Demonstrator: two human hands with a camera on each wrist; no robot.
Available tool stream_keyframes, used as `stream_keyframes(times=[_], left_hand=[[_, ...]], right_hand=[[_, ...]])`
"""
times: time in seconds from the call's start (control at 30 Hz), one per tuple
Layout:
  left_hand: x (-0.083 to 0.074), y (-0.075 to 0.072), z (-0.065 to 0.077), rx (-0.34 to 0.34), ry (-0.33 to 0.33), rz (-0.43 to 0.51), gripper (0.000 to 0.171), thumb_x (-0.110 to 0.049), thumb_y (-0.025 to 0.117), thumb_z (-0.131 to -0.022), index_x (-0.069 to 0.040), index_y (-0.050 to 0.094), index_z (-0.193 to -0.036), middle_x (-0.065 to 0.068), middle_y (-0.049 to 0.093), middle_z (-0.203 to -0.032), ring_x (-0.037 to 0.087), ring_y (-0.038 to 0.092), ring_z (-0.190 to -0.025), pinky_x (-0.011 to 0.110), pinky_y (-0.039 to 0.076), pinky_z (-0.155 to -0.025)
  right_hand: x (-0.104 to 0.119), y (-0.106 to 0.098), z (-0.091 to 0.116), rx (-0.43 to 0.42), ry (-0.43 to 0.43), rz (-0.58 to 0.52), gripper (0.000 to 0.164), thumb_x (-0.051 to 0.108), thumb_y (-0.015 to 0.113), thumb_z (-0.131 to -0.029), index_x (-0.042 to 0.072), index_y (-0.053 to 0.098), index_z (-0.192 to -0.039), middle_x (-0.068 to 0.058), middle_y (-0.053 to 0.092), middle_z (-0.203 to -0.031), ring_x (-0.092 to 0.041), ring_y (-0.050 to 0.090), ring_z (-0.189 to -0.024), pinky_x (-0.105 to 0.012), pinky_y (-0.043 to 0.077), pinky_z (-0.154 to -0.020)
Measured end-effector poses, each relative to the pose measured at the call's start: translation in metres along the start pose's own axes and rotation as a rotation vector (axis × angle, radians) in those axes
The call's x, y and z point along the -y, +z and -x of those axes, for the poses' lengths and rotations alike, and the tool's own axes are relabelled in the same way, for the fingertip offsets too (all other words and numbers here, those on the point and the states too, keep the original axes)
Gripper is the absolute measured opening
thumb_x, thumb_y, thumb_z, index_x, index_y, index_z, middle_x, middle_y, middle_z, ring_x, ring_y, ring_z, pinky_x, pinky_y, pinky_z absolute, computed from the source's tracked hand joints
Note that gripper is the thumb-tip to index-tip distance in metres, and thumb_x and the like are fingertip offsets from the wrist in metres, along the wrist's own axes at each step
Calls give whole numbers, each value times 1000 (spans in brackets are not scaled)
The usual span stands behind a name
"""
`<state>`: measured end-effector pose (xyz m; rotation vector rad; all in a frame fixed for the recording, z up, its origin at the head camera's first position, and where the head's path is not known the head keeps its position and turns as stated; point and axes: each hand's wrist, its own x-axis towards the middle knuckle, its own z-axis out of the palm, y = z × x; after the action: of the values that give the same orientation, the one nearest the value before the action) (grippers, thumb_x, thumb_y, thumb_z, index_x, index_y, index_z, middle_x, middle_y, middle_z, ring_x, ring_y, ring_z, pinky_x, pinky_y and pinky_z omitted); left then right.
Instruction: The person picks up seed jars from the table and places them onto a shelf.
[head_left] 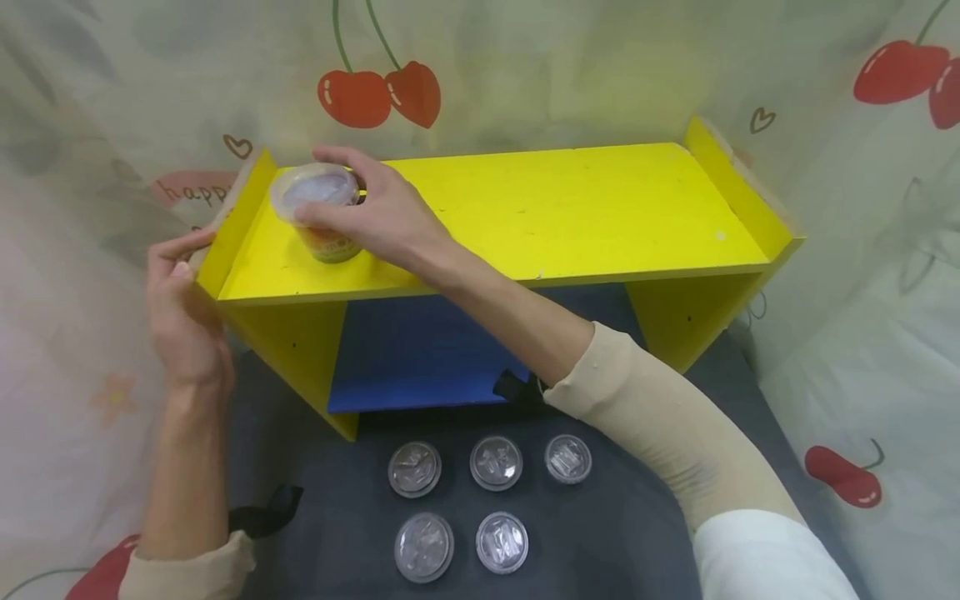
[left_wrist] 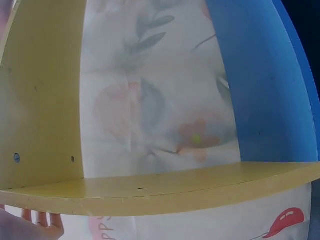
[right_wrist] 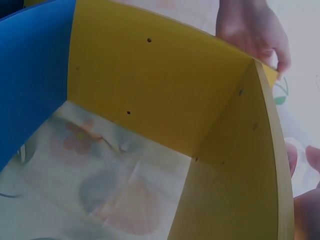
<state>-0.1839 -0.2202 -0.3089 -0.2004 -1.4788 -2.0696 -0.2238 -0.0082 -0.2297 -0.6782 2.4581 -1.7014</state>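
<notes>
A clear, round plastic tub (head_left: 330,242) with a pale lid and a printed red and yellow label is at the left end of the yellow shelf top (head_left: 525,217). My right hand (head_left: 386,212) grips it near the rim, thumb in front and fingers behind. Whether its base touches the board is hard to tell. With my left hand (head_left: 183,308) I hold the raised left end board (head_left: 238,225) of the shelf unit from outside. In the right wrist view, that left hand (right_wrist: 257,32) shows beyond the yellow side panel (right_wrist: 150,75).
Several small round lidded containers (head_left: 423,546) stand on the dark table (head_left: 622,533) in front of the unit. A blue lower board (head_left: 420,358) spans between the yellow sides. Cherry-printed cloth (head_left: 570,75) hangs behind and at both sides. A black strap (head_left: 266,512) lies by my left forearm.
</notes>
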Motion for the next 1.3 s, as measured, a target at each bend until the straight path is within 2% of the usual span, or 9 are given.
stream_keyframes(times=[0.13, 0.23, 0.33, 0.47, 0.67, 0.93, 1.1, 1.3], left_hand=[[2, 1, 0, 7, 3, -14, 39, -15, 35, -95, 3, 62, -118, 16, 47, -130, 25, 52, -101, 29, 43, -83], [3, 1, -1, 10, 10, -22, 39, -15, 36, -95, 2, 62, -118, 16, 47, -129, 23, 52, -94, 29, 43, -80], [3, 2, -1, 4, 12, -27, 39, -15, 36, -95, 2, 62, -118, 16, 48, -129, 22, 52, -89, 29, 42, -78], [3, 2, -2, -2, 16, -25, 38, -15, 35, -95, 2, 62, -117, 16, 49, -129, 23, 52, -91, 29, 42, -78], [3, 3, -3, -7, 13, 17, 38, -13, 36, -96, 5, 62, -116, 18, 50, -126, 20, 51, -79, 27, 43, -71], [3, 3, -3, -18, 28, 6, 38, -13, 35, -95, 5, 62, -115, 18, 50, -129, 24, 54, -94, 28, 43, -76], [2, 3, -3, -28, 24, 7, 38, -13, 34, -95, 5, 61, -115, 18, 50, -130, 25, 54, -94, 28, 43, -76], [2, 3, -4, -47, 36, 13, 38, -12, 34, -94, 6, 62, -114, 18, 51, -127, 24, 53, -94, 28, 42, -74]], right_hand=[[-1, -1, 0, -5, 4, -13, 67, 35, 74, -87, 23, 46, -147, 5, 57, -127, -10, 52, -107, -19, 45, -84], [-2, 0, 0, -8, 8, -38, 68, 34, 74, -87, 22, 46, -147, 4, 58, -125, -11, 54, -106, -19, 46, -82], [-3, 0, -1, -9, 5, -56, 69, 33, 75, -87, 21, 45, -148, 4, 57, -126, -10, 55, -106, -19, 47, -82], [-3, 0, -1, -4, 0, -60, 74, 33, 75, -87, 21, 41, -151, 3, 57, -129, -9, 55, -109, -18, 47, -84], [-6, -3, 4, -12, 5, -107, 80, 31, 77, -86, 21, 36, -153, 1, 57, -131, -9, 58, -112, -18, 47, -88], [-6, -12, 22, -21, -5, -148, 75, 28, 77, -86, 21, 39, -151, 2, 53, -140, -13, 52, -125, -20, 48, -93], [-6, -21, 35, -34, -30, -144, 71, 27, 76, -87, 23, 41, -149, 2, 48, -147, -17, 52, -127, -28, 49, -96], [-7, -26, 48, -46, -93, -191, 66, 24, 74, -89, 21, 44, -147, 1, 49, -144, -16, 55, -123, -28, 52, -92]])
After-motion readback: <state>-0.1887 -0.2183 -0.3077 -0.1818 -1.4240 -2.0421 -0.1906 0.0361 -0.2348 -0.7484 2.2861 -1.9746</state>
